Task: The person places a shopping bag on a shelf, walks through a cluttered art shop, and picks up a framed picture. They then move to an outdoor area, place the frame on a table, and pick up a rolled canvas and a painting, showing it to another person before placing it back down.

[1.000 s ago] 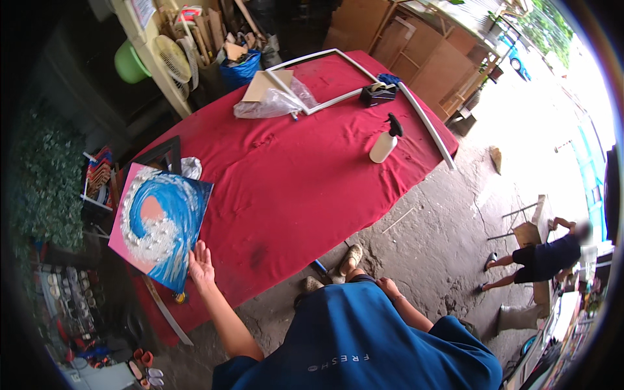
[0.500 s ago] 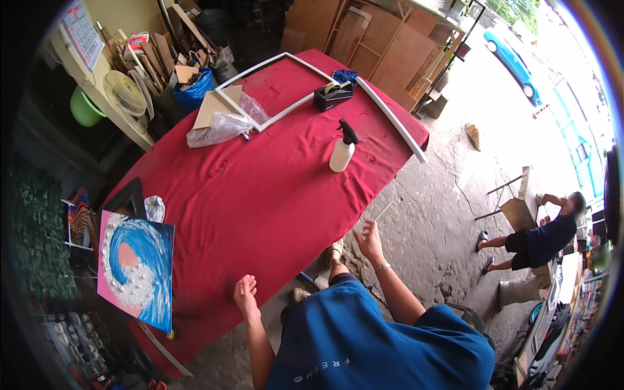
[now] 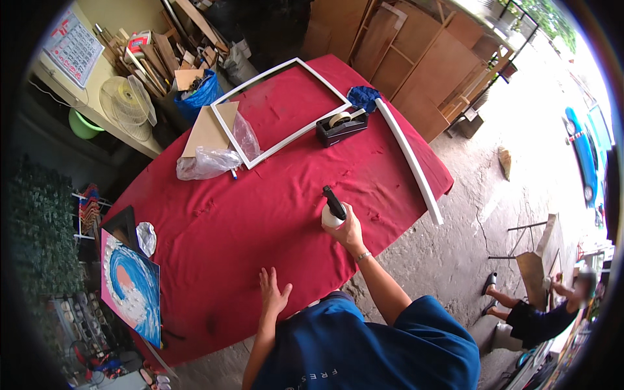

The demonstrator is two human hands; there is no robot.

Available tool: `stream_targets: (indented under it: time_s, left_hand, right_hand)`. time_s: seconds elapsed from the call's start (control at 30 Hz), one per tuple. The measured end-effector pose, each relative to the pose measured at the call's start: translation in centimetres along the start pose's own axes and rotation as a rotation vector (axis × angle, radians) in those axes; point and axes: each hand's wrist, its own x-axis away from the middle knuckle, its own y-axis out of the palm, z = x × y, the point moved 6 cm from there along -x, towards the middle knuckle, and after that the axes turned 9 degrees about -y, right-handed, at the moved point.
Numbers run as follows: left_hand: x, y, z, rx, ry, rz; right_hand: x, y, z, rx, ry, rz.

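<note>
My right hand (image 3: 351,233) is wrapped round a white spray bottle (image 3: 332,217) with a black trigger head, above or on the red cloth (image 3: 260,224) of the table; I cannot tell whether its base touches. My left hand (image 3: 275,298) is over the near edge of the table, fingers spread and holding nothing. Ahead of the bottle stands a black tape dispenser (image 3: 338,132), beside a white rectangular frame (image 3: 283,145). A blue wave painting (image 3: 135,286) with a pink ground lies at the left edge.
Cardboard (image 3: 207,130) and a clear plastic bag (image 3: 203,164) lie by the frame. A long white strip (image 3: 410,159) runs along the right edge near a blue cloth (image 3: 364,98). A fan (image 3: 125,104) stands at left; another person (image 3: 543,318) works at far right.
My right hand has moved forward onto the table and taken hold of the spray bottle; the thin stick it held no longer shows. My left hand's fingers have spread. The view has turned.
</note>
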Motion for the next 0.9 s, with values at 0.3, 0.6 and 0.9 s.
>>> stream_targets:
  time_s: [0.3, 0.6, 0.9]
  left_hand:
    - [-2.0, 4.6, 0.1, -0.28, -0.239, -0.259]
    - [-2.3, 3.4, 1.0, -0.367, -0.432, -0.398]
    - [-1.5, 1.7, 1.4, -0.145, -0.347, -0.297]
  right_hand:
    - [-13.9, -9.6, 7.4, 0.226, -0.13, 0.417]
    - [-26.1, -11.5, 20.2, 0.398, -0.081, 0.384]
    - [-25.8, -10.4, 21.5, 0.466, 0.079, 0.328]
